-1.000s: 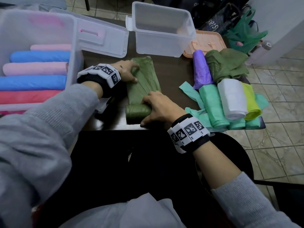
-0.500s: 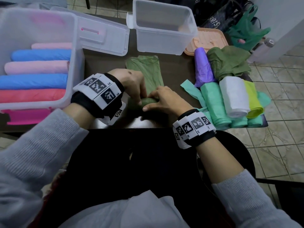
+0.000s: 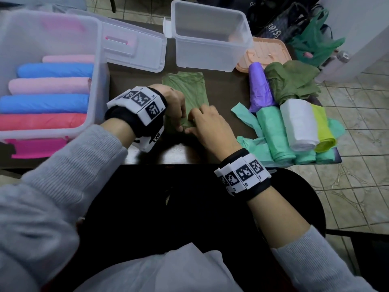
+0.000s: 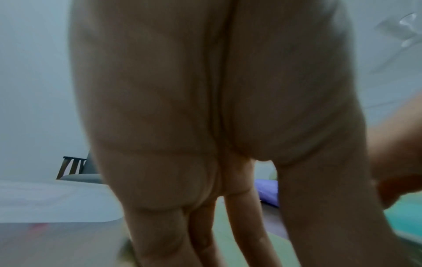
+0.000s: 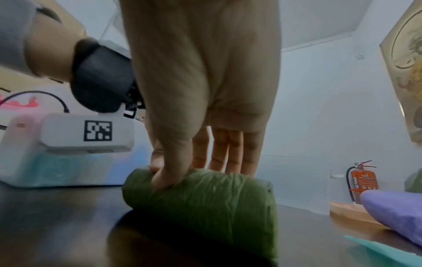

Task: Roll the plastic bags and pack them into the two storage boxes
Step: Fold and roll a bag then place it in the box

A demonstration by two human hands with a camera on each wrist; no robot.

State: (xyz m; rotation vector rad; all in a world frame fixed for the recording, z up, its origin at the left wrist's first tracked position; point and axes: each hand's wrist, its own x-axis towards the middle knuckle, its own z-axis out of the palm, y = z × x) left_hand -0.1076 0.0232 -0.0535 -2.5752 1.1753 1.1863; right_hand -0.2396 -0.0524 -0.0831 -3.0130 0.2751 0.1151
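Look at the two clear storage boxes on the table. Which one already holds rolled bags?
The large storage box at the left: pink, blue and red rolls lie stacked inside it. The smaller storage box at the back of the table holds none.
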